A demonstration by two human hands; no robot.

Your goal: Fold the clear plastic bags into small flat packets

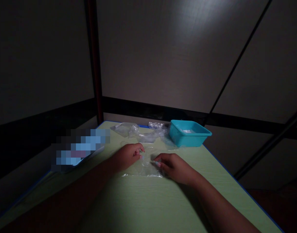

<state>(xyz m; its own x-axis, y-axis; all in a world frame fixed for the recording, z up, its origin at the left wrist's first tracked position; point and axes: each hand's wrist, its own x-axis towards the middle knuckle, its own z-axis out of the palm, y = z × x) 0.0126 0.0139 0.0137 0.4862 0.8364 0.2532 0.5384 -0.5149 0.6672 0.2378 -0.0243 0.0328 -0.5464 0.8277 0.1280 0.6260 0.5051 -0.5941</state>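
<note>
A clear plastic bag [147,170] lies flat and crinkled on the table, beneath and between my two hands. Over its left part is my left hand [131,156], its index finger and thumb apart and the other fingers curled, with nothing visible in it. My right hand [174,165] is at the bag's right side. Its thumb and index finger pinch around a small pale thing [156,163], too small and dim to name. Behind my hands, more crumpled clear plastic [148,136] is spread toward the table's far edge.
At the back right of the pale green table [148,204] stands a turquoise plastic basin [189,139] with something whitish inside. A blurred-out bright device [82,150] is at the left edge. Dark-trimmed panels [150,64] rise close behind the table.
</note>
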